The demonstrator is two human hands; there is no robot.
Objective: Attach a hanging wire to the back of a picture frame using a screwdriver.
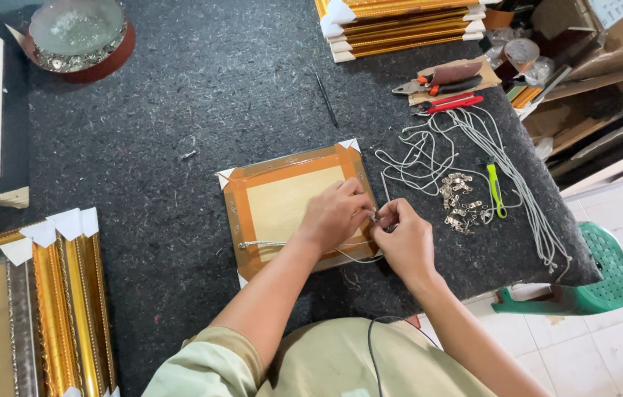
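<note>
dark felt table (pixel 179 110) | one face-down frame (pixel 282 202) | left hand (pixel 337 213), right hand (pixel 403 239) pinching one metal hanger (pixel 375 216) | two pliers (pixel 440 92)

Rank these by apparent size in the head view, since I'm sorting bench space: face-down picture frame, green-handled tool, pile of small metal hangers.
1. Face-down picture frame.
2. Pile of small metal hangers.
3. Green-handled tool, though these last two look close.

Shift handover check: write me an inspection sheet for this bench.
Surface: dark felt-covered table, linty.
Job's things: picture frame lying face down, brown-taped back; grey cord across it.
Clutter: small metal hangers, green-handled tool, red-handled pliers, glass bowl.
Grippers: left hand and right hand pinch a small metal fitting at the frame's right edge.
Cables: loose cord pile.
Surroundings: gold frame stacks, green plastic stool, tiled floor.
</note>
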